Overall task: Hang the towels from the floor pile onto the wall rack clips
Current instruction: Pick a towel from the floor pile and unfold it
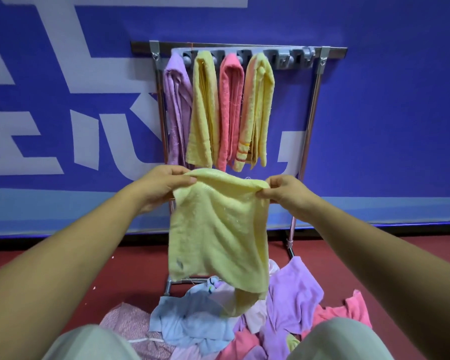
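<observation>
A pale yellow towel point(216, 229) hangs spread between my hands, in front of the rack. My left hand point(164, 185) pinches its top left edge and my right hand point(283, 194) pinches its top right edge. The grey clip rail point(283, 58) on the metal rack holds several towels: purple point(177, 105), yellow point(203, 110), pink point(230, 110) and a striped yellow one point(256, 110). Clips at the rail's right end hold nothing. The floor pile point(291, 297) of purple, blue and pink towels lies below the held towel.
The metal rack frame point(311, 120) stands against a blue wall with white lettering. Red floor point(130, 268) spreads around the pile. My knees point(94, 341) show at the bottom edge on both sides of the pile.
</observation>
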Action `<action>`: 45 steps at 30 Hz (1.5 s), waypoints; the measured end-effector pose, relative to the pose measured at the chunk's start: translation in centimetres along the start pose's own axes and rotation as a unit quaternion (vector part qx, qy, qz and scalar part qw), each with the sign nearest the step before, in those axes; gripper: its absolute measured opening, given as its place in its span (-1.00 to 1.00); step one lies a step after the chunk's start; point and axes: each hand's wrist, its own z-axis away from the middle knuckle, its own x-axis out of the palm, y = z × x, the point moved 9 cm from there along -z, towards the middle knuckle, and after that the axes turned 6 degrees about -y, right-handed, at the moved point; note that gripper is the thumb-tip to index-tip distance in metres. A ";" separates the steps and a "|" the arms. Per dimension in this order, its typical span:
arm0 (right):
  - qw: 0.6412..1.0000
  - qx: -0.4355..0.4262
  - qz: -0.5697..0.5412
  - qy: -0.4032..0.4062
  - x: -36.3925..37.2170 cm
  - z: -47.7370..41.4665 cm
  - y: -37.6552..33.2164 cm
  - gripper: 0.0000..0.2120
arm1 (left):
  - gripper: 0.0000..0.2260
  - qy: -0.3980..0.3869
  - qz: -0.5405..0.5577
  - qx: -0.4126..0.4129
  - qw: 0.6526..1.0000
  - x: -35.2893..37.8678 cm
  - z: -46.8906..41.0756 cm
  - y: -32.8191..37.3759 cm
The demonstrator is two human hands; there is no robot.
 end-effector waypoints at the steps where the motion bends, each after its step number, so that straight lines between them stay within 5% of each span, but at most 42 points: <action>1: 0.999 -0.006 -0.015 -0.029 1.1 0.1 -0.4 -0.93 | -0.95 0.005 0.027 0.012 1.000 0.3 -0.2 0.7; 6: 0.977 -0.028 -0.145 -0.155 6.3 0.6 -3.8 -0.92 | -0.92 -0.029 -0.024 0.056 0.998 2.6 -1.0 3.8; 10: 0.980 -0.061 -0.128 -0.140 7.0 0.4 -5.4 -0.98 | -0.87 -0.069 -0.167 0.064 0.981 3.9 -0.9 3.5; 15: 0.972 -0.055 -0.219 -0.067 5.1 -0.5 -5.0 -0.89 | -0.65 -0.057 -0.123 0.041 0.990 2.3 -0.4 0.7; 19: 0.980 -0.003 -0.159 -0.122 6.7 -0.5 -3.7 -0.85 | -0.82 -0.022 -0.075 0.089 0.993 2.2 -0.2 2.0; 27: 0.964 0.015 -0.201 -0.174 8.7 -0.7 -3.6 -0.60 | -0.79 -0.084 -0.107 0.100 0.986 3.7 -0.7 2.5; 33: 0.963 -0.018 -0.232 -0.134 6.8 -1.4 -4.8 -0.81 | -0.77 -0.107 -0.113 0.077 0.985 3.5 -1.1 1.5; 37: 0.979 -0.064 -0.189 -0.033 4.6 -1.5 -6.6 -0.95 | -0.79 -0.135 -0.147 0.021 0.980 3.1 -1.1 -1.0; 41: 0.979 -0.074 -0.172 0.077 1.0 -1.8 -7.0 -0.91 | -0.78 -0.162 -0.348 -0.080 0.920 0.8 -0.3 -6.3; 45: 0.983 -0.044 -0.090 0.157 -2.4 -1.2 -5.9 -0.85 | -0.82 -0.128 -0.393 -0.144 0.899 -2.7 0.7 -9.4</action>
